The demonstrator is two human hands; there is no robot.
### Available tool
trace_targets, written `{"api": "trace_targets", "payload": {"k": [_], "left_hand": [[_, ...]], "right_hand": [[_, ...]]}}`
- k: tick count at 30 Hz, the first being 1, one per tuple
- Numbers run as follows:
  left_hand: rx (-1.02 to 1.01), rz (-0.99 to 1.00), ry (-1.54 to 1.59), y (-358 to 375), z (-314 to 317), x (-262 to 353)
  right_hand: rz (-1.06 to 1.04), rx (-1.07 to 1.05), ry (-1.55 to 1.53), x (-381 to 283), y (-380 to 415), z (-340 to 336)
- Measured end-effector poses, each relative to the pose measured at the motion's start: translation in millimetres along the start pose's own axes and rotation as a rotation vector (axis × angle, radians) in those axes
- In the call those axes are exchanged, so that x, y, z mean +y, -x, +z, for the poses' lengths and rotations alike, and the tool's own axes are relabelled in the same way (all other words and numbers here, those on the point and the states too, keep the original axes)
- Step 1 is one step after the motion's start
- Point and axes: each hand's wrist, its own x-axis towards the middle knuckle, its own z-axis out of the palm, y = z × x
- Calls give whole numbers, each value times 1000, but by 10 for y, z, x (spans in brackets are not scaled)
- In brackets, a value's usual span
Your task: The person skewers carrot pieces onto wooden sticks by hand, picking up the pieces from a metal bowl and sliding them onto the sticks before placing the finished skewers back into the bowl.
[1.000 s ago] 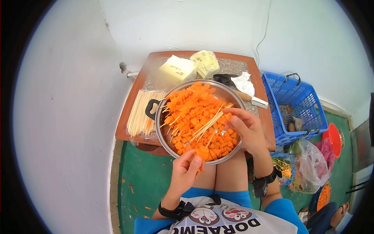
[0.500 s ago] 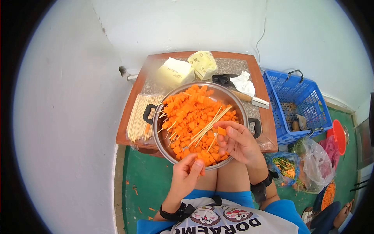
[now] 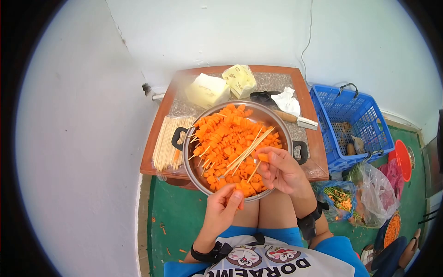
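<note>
A wide metal pan (image 3: 288,134) with black handles holds many cut orange pieces (image 3: 226,134), some threaded on sticks. Loose wooden sticks (image 3: 249,150) lie across the pieces on the right. My right hand (image 3: 284,171), above the pan's right front, pinches an orange piece (image 3: 263,157) between thumb and finger; a stick slants down just below it. At the pan's front edge, my left hand (image 3: 224,205) is closed around orange pieces (image 3: 243,187) at its fingertips.
Left of the pan lies a bundle of sticks (image 3: 166,143). Behind it are yellowish packets (image 3: 207,90), a crumpled white tissue (image 3: 287,101) and a knife (image 3: 307,123). On the right stand a blue crate (image 3: 339,161) and plastic bags (image 3: 376,194). Another person's foot (image 3: 408,254) shows at lower right.
The view has shifted slightly, so the table and pan sit a little lower. Both hands keep nearly the same pose and grip.
</note>
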Motion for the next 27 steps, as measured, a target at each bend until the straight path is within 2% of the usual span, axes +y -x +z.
{"api": "trace_targets", "payload": {"k": [19,25,27], "left_hand": [[-7,-33,40,33,-32,-5],[-13,41,-37,13,-43,-36],[-17,51,-53,13,-49,-40]], "right_hand": [[8,-17,-25,34,4,4],[-24,28,64,17,16,45],[-114,126,329,3,23,69]]}}
